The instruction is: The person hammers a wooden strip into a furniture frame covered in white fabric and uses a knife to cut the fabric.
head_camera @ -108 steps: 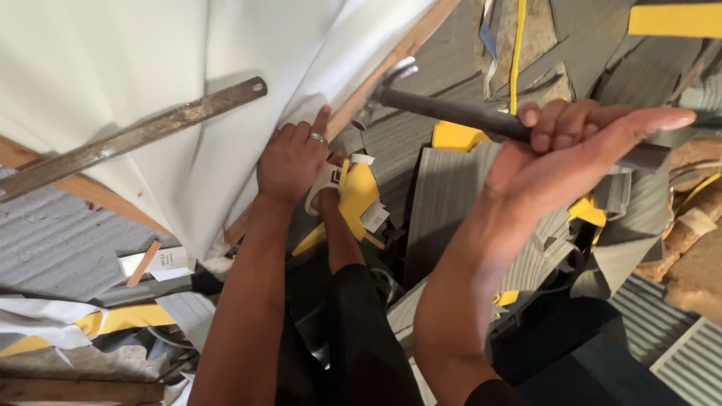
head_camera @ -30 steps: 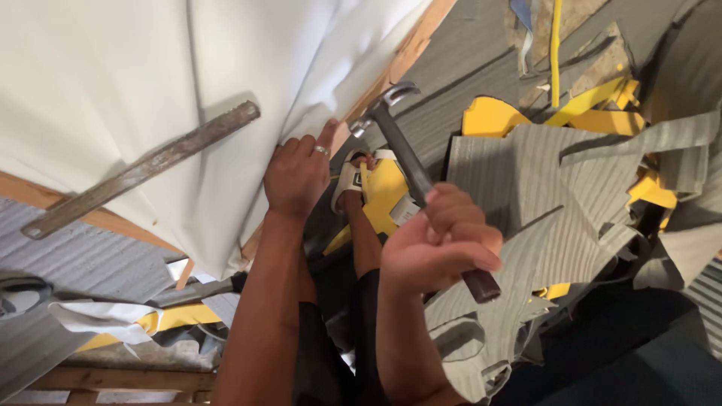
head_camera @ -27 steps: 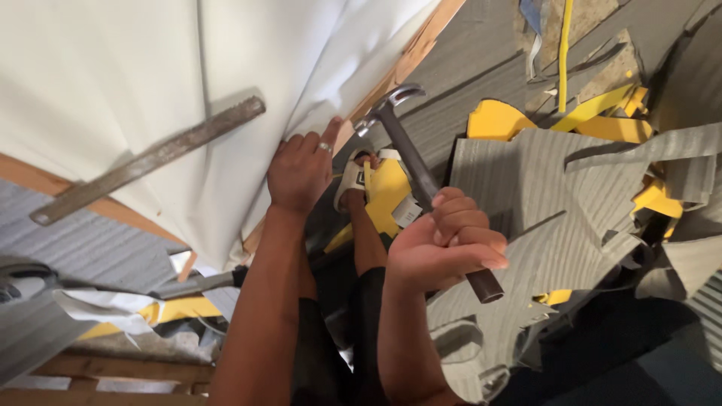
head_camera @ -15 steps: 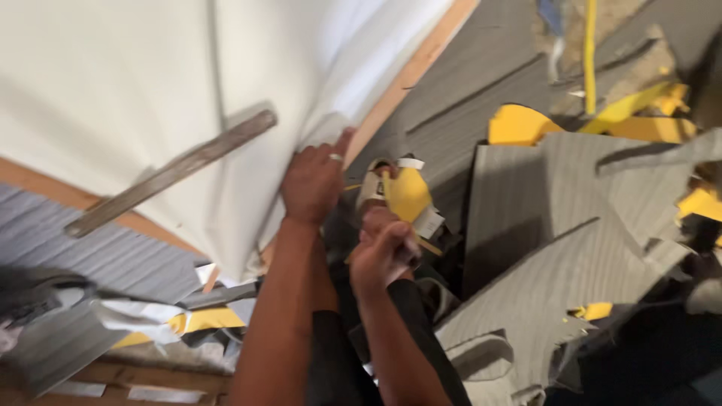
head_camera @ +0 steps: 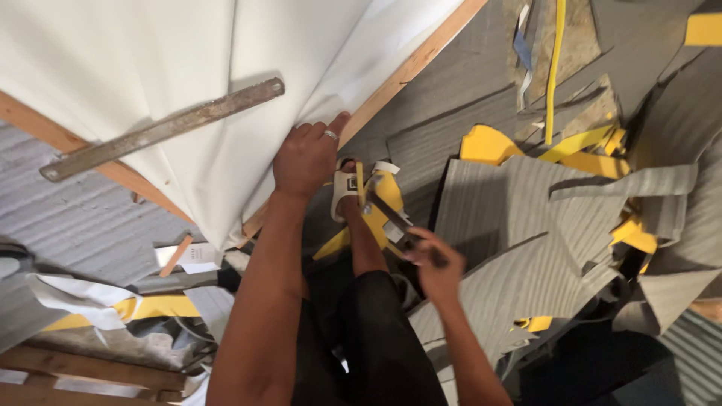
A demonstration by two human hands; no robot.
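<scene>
White sheet material (head_camera: 150, 68), smooth and softly creased, drapes over a wooden frame (head_camera: 410, 68) to the left of and above both hands, hiding most of the frame so that only its orange-brown edge shows. On the sheet, up and left of the left hand, lies a long, dull metal bar (head_camera: 162, 129), rust-flecked, its near end rounded. The left hand (head_camera: 307, 156), a ring on one finger, presses flat with fingers spread and bent on the sheet's edge where it meets the wood; it grips nothing. Just right of it, a foot in a pale sandal (head_camera: 347, 192) rests among the scraps, partly covered by the tool. The right hand (head_camera: 435, 265), lower and to the right, is closed around the dark handle of a hammer (head_camera: 398, 225); its head points up toward the left hand and is hard to make out against the sandal and the yellow scraps. Dark trousers (head_camera: 376, 346) fill the space between the forearms. Right of the right hand, grey ribbed offcuts (head_camera: 511, 218) with yellow backing lie heaped, blocking the floor from view. Below the left arm, wooden slats (head_camera: 83, 368) and torn pale scraps are cut off by the picture's edge.
</scene>
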